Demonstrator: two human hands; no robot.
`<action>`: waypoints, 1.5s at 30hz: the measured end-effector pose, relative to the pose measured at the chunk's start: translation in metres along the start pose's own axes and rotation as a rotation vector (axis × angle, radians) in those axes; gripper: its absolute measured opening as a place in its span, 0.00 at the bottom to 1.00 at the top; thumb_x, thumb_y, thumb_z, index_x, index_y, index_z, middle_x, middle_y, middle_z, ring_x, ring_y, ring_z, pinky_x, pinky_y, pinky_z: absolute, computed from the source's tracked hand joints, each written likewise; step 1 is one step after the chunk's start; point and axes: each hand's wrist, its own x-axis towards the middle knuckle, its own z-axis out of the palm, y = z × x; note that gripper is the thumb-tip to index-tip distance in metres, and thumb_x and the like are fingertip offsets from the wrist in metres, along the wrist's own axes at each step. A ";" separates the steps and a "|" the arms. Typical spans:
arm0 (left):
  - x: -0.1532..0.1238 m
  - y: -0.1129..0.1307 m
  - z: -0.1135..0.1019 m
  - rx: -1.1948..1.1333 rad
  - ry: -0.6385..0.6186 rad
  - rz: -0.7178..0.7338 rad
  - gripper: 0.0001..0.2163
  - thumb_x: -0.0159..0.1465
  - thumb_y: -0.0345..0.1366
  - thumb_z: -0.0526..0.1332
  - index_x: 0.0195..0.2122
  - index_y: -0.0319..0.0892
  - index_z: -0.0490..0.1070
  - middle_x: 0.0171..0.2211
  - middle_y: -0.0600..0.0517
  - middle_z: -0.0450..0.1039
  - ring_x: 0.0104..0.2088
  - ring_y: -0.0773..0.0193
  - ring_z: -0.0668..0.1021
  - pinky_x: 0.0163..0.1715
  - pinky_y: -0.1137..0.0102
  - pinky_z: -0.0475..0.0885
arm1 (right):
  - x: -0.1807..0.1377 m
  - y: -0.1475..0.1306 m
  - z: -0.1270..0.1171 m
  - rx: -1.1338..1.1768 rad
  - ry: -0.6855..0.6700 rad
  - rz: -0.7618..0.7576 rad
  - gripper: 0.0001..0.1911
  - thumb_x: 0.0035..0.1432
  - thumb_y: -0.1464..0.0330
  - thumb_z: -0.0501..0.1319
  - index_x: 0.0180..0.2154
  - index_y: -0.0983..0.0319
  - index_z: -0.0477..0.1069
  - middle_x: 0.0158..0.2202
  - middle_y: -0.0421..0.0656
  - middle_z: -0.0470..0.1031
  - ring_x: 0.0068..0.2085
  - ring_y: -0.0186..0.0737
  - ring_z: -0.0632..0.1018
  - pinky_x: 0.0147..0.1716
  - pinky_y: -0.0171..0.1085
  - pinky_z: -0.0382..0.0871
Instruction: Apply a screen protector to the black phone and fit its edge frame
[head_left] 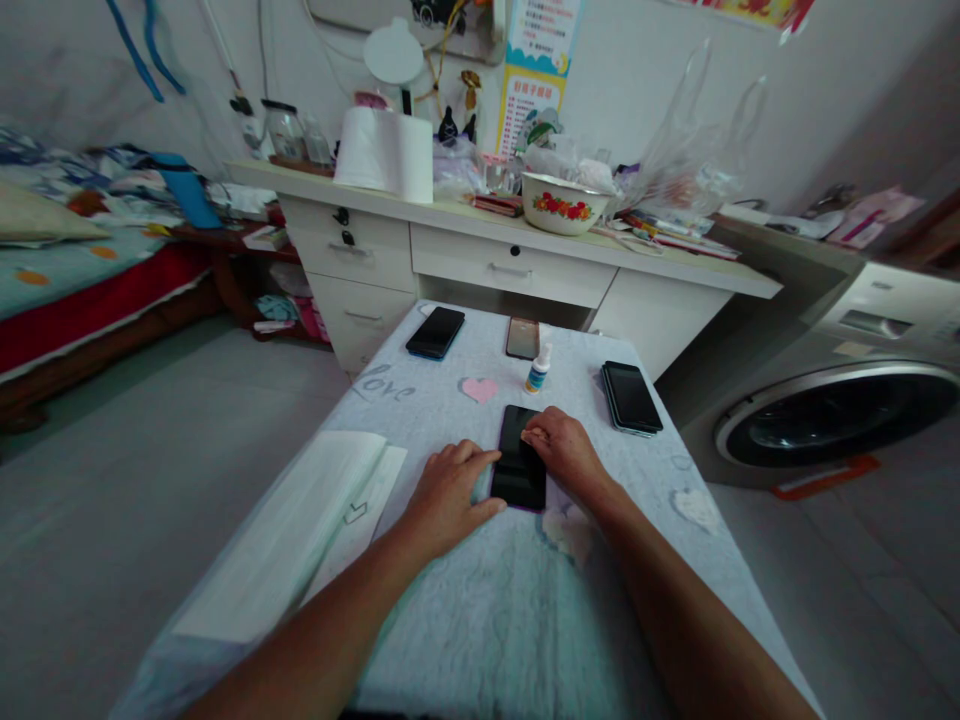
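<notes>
A black smartphone (517, 480) lies face up on the cloth-covered table in front of me. My left hand (452, 495) rests at its left side, thumb and index finger spread, with their tips at the phone's edge. On the upper right of the screen, my right hand (564, 447) is closed, its fingertips bunched against the glass. Whatever those fingertips may hold is too small or hidden to make out. Just beyond the phone stands a small white bottle (538, 370) with a blue and yellow label.
Another dark phone (436, 332) lies at the far left, and a phone case (523, 338) near the back edge. Stacked phones (631, 397) sit at the right. White paper sheets (292, 530) cover the left side. Beyond are a white desk (510, 270) and a washing machine (847, 370).
</notes>
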 end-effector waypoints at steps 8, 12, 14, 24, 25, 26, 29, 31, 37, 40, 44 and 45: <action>0.001 0.001 -0.001 -0.006 -0.012 -0.007 0.25 0.56 0.41 0.66 0.56 0.48 0.67 0.46 0.49 0.69 0.47 0.55 0.70 0.48 0.61 0.64 | 0.021 0.008 0.004 -0.076 0.011 0.084 0.06 0.60 0.71 0.59 0.36 0.64 0.75 0.37 0.45 0.72 0.39 0.37 0.72 0.40 0.33 0.61; 0.001 0.000 0.000 -0.009 -0.009 -0.006 0.26 0.56 0.41 0.66 0.56 0.47 0.66 0.47 0.49 0.69 0.47 0.55 0.70 0.48 0.61 0.64 | 0.015 0.001 0.007 -0.013 -0.014 -0.019 0.04 0.59 0.71 0.61 0.35 0.64 0.75 0.35 0.44 0.73 0.37 0.37 0.72 0.38 0.33 0.62; 0.001 0.000 0.001 -0.007 -0.002 -0.005 0.26 0.56 0.41 0.67 0.56 0.47 0.66 0.47 0.49 0.69 0.47 0.55 0.70 0.47 0.61 0.64 | 0.008 -0.005 0.006 0.041 -0.041 -0.079 0.04 0.58 0.72 0.61 0.34 0.63 0.75 0.34 0.43 0.72 0.36 0.36 0.72 0.37 0.33 0.62; 0.000 0.000 0.002 -0.006 -0.005 -0.008 0.26 0.56 0.41 0.67 0.56 0.48 0.66 0.47 0.50 0.68 0.47 0.54 0.70 0.46 0.61 0.63 | 0.001 -0.010 0.001 0.117 -0.124 -0.127 0.03 0.58 0.72 0.62 0.33 0.63 0.75 0.33 0.41 0.72 0.34 0.34 0.72 0.34 0.32 0.61; 0.000 0.000 0.002 -0.008 -0.007 -0.007 0.26 0.56 0.41 0.67 0.56 0.49 0.66 0.47 0.50 0.68 0.47 0.54 0.70 0.46 0.61 0.63 | 0.004 -0.008 0.002 0.098 -0.107 -0.103 0.03 0.58 0.72 0.62 0.33 0.63 0.75 0.33 0.42 0.72 0.34 0.34 0.72 0.35 0.33 0.61; 0.000 0.000 0.002 -0.008 -0.010 -0.009 0.26 0.56 0.41 0.67 0.56 0.49 0.65 0.47 0.50 0.68 0.47 0.54 0.70 0.47 0.61 0.63 | 0.007 -0.006 0.003 0.080 -0.088 -0.078 0.03 0.57 0.72 0.62 0.33 0.63 0.75 0.33 0.42 0.72 0.35 0.35 0.72 0.35 0.33 0.61; 0.000 0.001 0.001 -0.002 -0.020 -0.015 0.26 0.56 0.41 0.66 0.56 0.49 0.65 0.47 0.50 0.68 0.47 0.54 0.70 0.47 0.61 0.63 | 0.011 -0.003 0.005 0.059 -0.051 -0.038 0.02 0.57 0.73 0.62 0.33 0.64 0.74 0.34 0.43 0.73 0.36 0.36 0.72 0.36 0.34 0.62; 0.000 0.001 0.000 0.002 -0.024 -0.018 0.26 0.56 0.41 0.66 0.56 0.49 0.65 0.47 0.49 0.68 0.48 0.54 0.70 0.47 0.61 0.63 | 0.009 -0.006 0.005 0.072 -0.057 -0.053 0.02 0.57 0.73 0.62 0.32 0.64 0.74 0.34 0.43 0.72 0.35 0.35 0.72 0.36 0.33 0.62; 0.000 0.001 0.001 0.017 -0.011 -0.015 0.25 0.56 0.42 0.66 0.54 0.46 0.65 0.48 0.49 0.68 0.48 0.54 0.70 0.47 0.61 0.63 | -0.015 -0.024 0.001 0.143 -0.190 -0.130 0.04 0.57 0.74 0.61 0.33 0.63 0.75 0.33 0.41 0.70 0.33 0.33 0.72 0.33 0.31 0.62; 0.000 0.000 0.002 0.026 -0.010 -0.011 0.26 0.56 0.43 0.66 0.55 0.46 0.64 0.48 0.49 0.67 0.48 0.53 0.69 0.47 0.61 0.64 | -0.024 -0.027 -0.002 0.162 -0.244 -0.165 0.05 0.56 0.75 0.61 0.32 0.63 0.75 0.33 0.40 0.70 0.32 0.32 0.71 0.32 0.31 0.61; 0.000 -0.001 0.003 0.028 -0.015 -0.009 0.26 0.56 0.43 0.66 0.55 0.46 0.64 0.48 0.49 0.67 0.49 0.54 0.69 0.47 0.61 0.63 | -0.023 -0.021 -0.004 0.166 -0.226 -0.153 0.03 0.57 0.73 0.62 0.33 0.62 0.75 0.32 0.40 0.70 0.32 0.32 0.71 0.33 0.31 0.61; 0.000 -0.001 0.003 0.030 -0.016 -0.008 0.26 0.56 0.43 0.66 0.55 0.46 0.65 0.48 0.49 0.67 0.49 0.54 0.69 0.47 0.61 0.63 | -0.020 -0.019 -0.004 0.148 -0.206 -0.141 0.03 0.57 0.73 0.61 0.32 0.62 0.75 0.32 0.41 0.70 0.32 0.32 0.71 0.33 0.31 0.61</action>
